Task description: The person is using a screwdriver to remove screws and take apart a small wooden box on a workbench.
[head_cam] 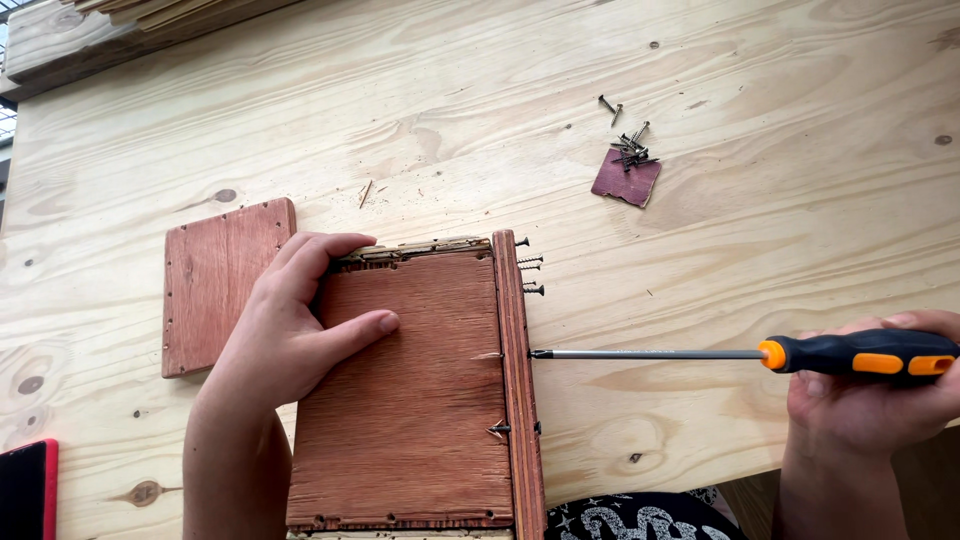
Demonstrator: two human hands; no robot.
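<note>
Nearest the camera, a reddish-brown plywood box [405, 400] lies on the pale, knotty pine desk [720, 250], its broad face grained and slightly rough, its upright side panel [520, 390] showing layered ply edges on the right. The left hand [290, 330] rests flat on the box's upper left corner, fingers spread and curled over the splintered top edge, thumb laid across the face. The right hand [880, 385] is closed round the black-and-orange handle of a screwdriver [740, 354], whose slim steel shaft runs level to the left, its tip meeting a screw in the side panel about halfway down. Lower on that panel another screw [498, 429] pokes through the wood, which has split around it. At the panel's top, several dark screws [530, 265] stick out to the right, only partly driven in. Left of the box lies a separate flat reddish board [215, 290] with small holes along its edges. A red-edged dark object [25, 490] sits at the lower left corner. Farther off, a small square scrap of reddish wood [626, 180] carries a heap of loose dark screws [628, 150], with two more lying just beyond
</note>
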